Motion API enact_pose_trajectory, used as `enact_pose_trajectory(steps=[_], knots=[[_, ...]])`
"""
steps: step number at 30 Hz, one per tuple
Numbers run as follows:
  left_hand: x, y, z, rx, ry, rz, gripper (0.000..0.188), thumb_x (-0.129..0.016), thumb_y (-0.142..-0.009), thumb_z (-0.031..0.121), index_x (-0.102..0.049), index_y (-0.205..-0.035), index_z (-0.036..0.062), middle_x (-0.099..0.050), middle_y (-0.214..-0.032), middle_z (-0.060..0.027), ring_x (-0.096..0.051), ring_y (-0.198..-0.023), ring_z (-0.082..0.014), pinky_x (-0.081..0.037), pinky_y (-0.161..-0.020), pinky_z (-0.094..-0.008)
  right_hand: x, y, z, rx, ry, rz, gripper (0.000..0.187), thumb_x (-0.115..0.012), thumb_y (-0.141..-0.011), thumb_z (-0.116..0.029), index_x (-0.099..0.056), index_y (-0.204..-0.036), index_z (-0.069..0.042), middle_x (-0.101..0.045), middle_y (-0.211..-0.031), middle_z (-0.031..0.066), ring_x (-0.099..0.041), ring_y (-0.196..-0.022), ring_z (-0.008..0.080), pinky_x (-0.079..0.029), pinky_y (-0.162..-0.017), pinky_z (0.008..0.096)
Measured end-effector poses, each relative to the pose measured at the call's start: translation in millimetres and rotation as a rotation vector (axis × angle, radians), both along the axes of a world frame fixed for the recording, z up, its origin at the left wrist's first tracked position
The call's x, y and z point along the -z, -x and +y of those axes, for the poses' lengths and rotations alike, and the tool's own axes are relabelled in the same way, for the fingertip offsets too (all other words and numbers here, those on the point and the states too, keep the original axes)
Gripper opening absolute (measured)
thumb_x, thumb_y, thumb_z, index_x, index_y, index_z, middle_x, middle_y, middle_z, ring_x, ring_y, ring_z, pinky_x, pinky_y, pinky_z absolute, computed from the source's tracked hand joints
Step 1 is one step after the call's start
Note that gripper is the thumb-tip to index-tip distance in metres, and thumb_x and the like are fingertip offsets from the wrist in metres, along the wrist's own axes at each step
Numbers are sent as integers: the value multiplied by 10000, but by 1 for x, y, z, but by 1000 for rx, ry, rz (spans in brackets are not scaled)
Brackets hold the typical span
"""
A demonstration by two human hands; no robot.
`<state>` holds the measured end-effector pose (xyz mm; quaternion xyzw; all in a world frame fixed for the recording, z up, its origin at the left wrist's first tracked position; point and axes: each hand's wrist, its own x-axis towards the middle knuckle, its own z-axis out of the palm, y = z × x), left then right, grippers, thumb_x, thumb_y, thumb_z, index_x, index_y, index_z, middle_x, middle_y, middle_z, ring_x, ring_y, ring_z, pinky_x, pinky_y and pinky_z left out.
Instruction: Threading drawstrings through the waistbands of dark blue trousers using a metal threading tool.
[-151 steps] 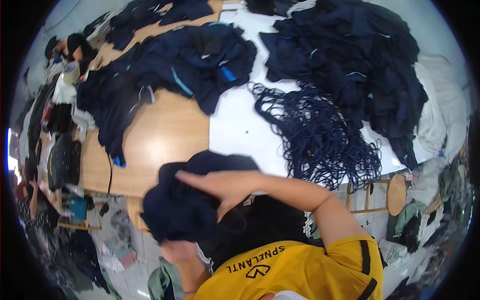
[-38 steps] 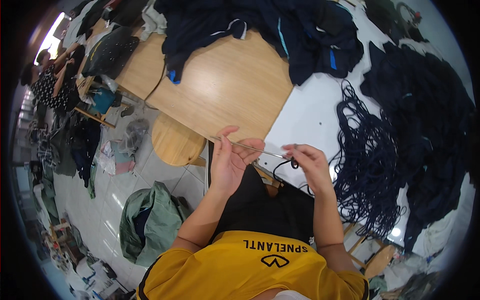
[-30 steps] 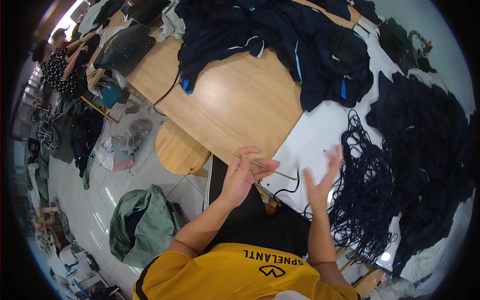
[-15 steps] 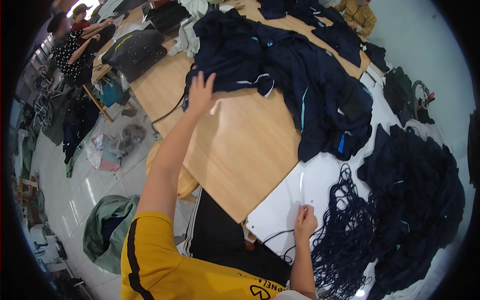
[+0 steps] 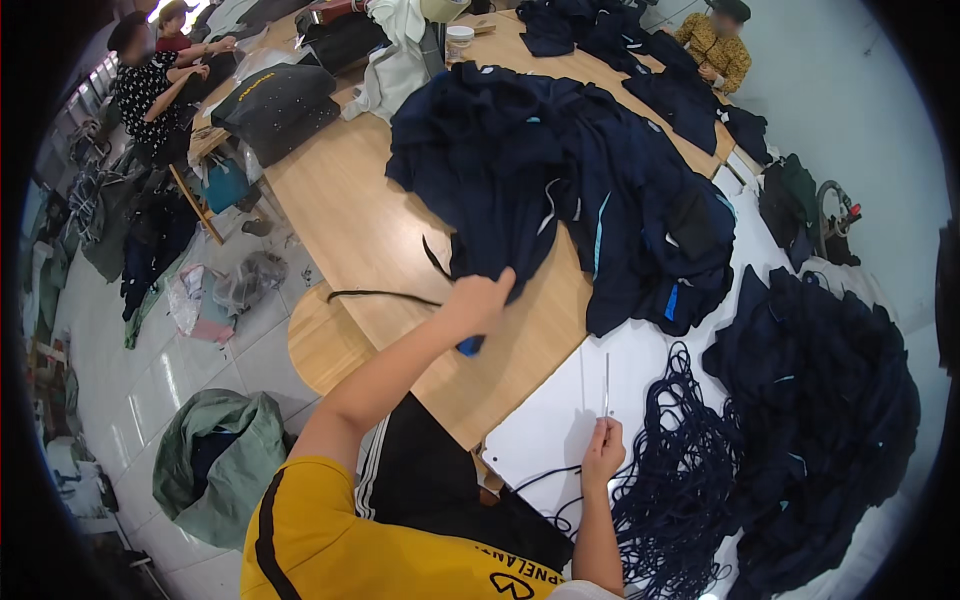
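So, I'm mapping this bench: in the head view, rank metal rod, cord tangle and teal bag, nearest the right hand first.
1. Metal rod: in the right hand.
2. Cord tangle: right of that hand.
3. Teal bag: far upper left.

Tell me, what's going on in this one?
A person's left hand grips a navy garment over the wooden tabletop, where more navy clothes are heaped. The right hand holds a thin metal rod over the white surface. Just right of that hand lies a tangle of navy cords, with another dark heap beyond it.
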<state>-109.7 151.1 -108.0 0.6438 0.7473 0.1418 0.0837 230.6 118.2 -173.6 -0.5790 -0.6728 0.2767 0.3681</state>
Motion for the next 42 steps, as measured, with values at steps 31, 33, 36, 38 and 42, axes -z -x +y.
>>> enact_pose_trajectory(steps=[31,33,36,38,42], knots=[[41,-133,-211,-220,-133,-997,778,-750,-804,195,-307,-1407,-18,-541,-1231,-197,-570,-1054,-190,-446,-925,-300,-15,-13,-6,27,84,548,196,-391,-1032,-189,-482,-1079,-22,-552,-1019,80,-594,-933,148,-443,-830,300],[29,-128,-204,-174,-256,-838,706,-795,-733,203,-389,-1272,-2,-507,-1166,-191,-538,-986,-287,-442,-876,-365,-9,-21,-14,62,32,529,211,-391,-1032,-195,-488,-1114,-27,-552,-1014,71,-599,-935,157,-435,-830,294],[3,-121,-200,-117,-469,-239,665,-801,-676,150,-433,-1218,36,-454,-1148,-171,-455,-1060,-372,-388,-918,-420,-27,-22,-42,227,127,578,155,-417,-1020,-150,-500,-1091,-40,-525,-795,2,-505,-711,70,-384,-639,208],[-10,-119,-190,38,-453,-242,597,-789,-681,134,-493,-1197,77,-464,-1155,-156,-469,-1056,-354,-400,-898,-414,-15,-29,-52,188,28,613,103,-447,-1007,-137,-478,-1035,-43,-437,-755,-32,-385,-630,54,-341,-566,207],[-7,-120,-161,96,-294,-159,615,-761,-680,153,-532,-1250,165,-468,-1217,-118,-471,-1126,-329,-422,-889,-415,-20,-33,-66,87,-5,426,271,-668,-874,-116,-419,-933,-28,-419,-817,36,-411,-708,118,-368,-638,239]])
